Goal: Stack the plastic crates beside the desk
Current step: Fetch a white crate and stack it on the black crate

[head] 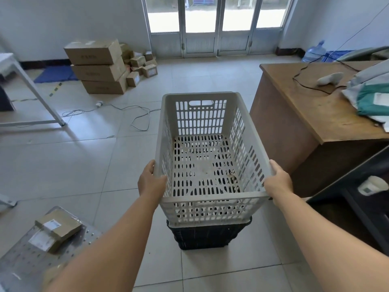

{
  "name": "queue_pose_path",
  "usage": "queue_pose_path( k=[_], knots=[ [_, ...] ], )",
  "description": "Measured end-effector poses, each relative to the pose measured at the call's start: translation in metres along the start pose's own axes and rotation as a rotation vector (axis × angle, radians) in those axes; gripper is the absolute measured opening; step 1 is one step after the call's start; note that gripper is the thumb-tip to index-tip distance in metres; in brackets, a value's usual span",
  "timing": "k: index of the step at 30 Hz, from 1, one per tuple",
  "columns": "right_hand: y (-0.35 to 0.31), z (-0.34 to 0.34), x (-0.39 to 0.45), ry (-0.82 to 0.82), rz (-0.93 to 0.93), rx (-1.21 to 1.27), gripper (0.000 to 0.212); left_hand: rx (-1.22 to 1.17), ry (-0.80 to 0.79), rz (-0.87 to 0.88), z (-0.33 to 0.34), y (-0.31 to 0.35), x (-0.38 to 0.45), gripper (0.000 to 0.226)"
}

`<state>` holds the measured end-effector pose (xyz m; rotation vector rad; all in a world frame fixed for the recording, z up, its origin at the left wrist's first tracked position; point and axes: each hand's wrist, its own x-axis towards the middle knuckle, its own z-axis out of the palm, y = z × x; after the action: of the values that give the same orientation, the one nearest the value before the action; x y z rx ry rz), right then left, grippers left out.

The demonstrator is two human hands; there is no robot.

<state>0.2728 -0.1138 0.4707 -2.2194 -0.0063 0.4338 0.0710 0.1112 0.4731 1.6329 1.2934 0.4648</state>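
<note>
A grey slotted plastic crate (201, 114) sits on top of a black plastic crate (206, 234) on the tiled floor, just left of the wooden desk (299, 106). The grey crate is empty and open at the top. My left hand (150, 180) grips the crate's left rim near the front corner. On the right rim near the front corner my right hand (279, 180) holds the same crate. Most of the black crate is hidden under the grey one.
Stacked cardboard boxes (99, 66) and small parcels stand at the back left. A white cable (126, 112) lies across the floor. A perforated metal table (27, 256) with parcels is at the front left. A handheld scanner (329, 79) and bags lie on the desk.
</note>
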Motion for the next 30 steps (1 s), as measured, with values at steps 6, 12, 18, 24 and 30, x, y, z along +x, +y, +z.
queue_pose_path(
  k=[6, 12, 18, 24, 30],
  knots=[
    [-0.003, -0.002, 0.002, 0.0, 0.04, 0.187, 0.062, -0.028, 0.021, -0.041, 0.005, -0.002, 0.001, 0.074],
    [-0.003, -0.001, -0.002, -0.011, -0.017, 0.038, 0.057, 0.098, 0.06, -0.008, 0.008, -0.001, -0.005, 0.073],
    [-0.015, -0.011, -0.012, -0.113, -0.013, -0.034, 0.059, 0.168, -0.018, 0.051, 0.003, 0.008, -0.007, 0.07],
    [-0.027, -0.004, -0.059, -0.045, -0.072, -0.03, 0.07, 0.133, -0.062, 0.165, 0.002, 0.024, -0.026, 0.081],
    [-0.028, -0.009, -0.13, -0.019, -0.099, 0.09, 0.069, 0.071, -0.343, 0.269, -0.016, 0.031, -0.062, 0.092]
  ],
)
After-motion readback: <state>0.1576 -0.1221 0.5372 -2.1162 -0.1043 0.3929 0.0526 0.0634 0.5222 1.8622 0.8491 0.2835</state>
